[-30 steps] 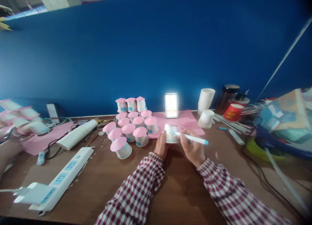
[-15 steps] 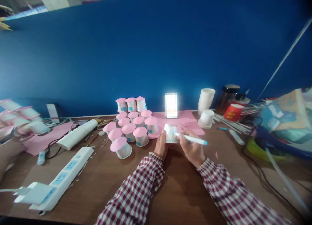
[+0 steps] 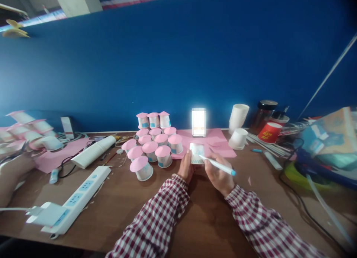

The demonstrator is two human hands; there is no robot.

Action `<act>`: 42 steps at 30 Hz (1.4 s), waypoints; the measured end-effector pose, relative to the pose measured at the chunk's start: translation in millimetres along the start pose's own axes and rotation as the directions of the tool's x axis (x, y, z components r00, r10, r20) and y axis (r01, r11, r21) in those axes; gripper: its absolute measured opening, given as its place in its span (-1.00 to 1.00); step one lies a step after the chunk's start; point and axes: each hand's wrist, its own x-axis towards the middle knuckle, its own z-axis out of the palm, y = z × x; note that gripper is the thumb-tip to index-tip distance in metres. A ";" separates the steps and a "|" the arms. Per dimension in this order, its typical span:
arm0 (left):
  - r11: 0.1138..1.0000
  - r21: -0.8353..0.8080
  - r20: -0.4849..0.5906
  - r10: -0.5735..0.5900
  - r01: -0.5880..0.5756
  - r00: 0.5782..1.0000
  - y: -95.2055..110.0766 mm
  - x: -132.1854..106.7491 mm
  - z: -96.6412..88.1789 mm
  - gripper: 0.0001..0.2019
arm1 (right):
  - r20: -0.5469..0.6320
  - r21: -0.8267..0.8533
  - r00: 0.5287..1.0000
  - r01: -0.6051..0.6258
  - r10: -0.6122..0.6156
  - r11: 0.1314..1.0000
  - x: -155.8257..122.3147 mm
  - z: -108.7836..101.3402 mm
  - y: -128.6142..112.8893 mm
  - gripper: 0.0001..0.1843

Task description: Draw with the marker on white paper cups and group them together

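My left hand (image 3: 185, 168) grips a small white paper cup (image 3: 196, 152) from its left side; the cup stands upside down and bears light blue marks. In my right hand (image 3: 221, 176) is a white marker with a blue end (image 3: 223, 165), its tip at the cup's right side. Several paper cups with pink paper tops (image 3: 150, 150) and blue patches stand in a group left of my hands. Behind the cup lies pink paper (image 3: 214, 139) with a pink disc on it, and a bright blurred-out rectangle (image 3: 199, 122) stands at its back.
A white power strip (image 3: 80, 198) and a long stack of cups (image 3: 93, 152) lie at left, near another person's hand (image 3: 16, 168). At right are stacked white cups (image 3: 239, 118), a red cup (image 3: 269, 132), a marker cap (image 3: 256, 150), a dark-lidded jar (image 3: 266, 111), and cables.
The whole view has shifted slightly to the right. The marker's back end has dipped lower, while its tip stays at the cup. My left hand keeps hold of the cup.
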 end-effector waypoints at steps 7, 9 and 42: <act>1.000 0.006 0.020 0.015 -0.015 1.000 2.0 -1.8 2.8 -0.51 | -0.017 -0.043 0.999 0.039 -0.040 0.998 2.4 -1.2 -2.3 -0.90; 1.000 -0.003 0.032 0.024 -0.024 0.999 2.0 -2.1 3.4 -0.51 | -0.026 -0.048 0.999 0.036 -0.038 0.998 2.8 -1.3 -2.6 -0.90; 1.000 0.020 0.022 -0.015 0.015 1.000 -0.5 1.7 -0.7 -0.56 | -0.027 0.218 0.972 -0.220 0.232 0.951 4.4 -0.5 5.3 -0.85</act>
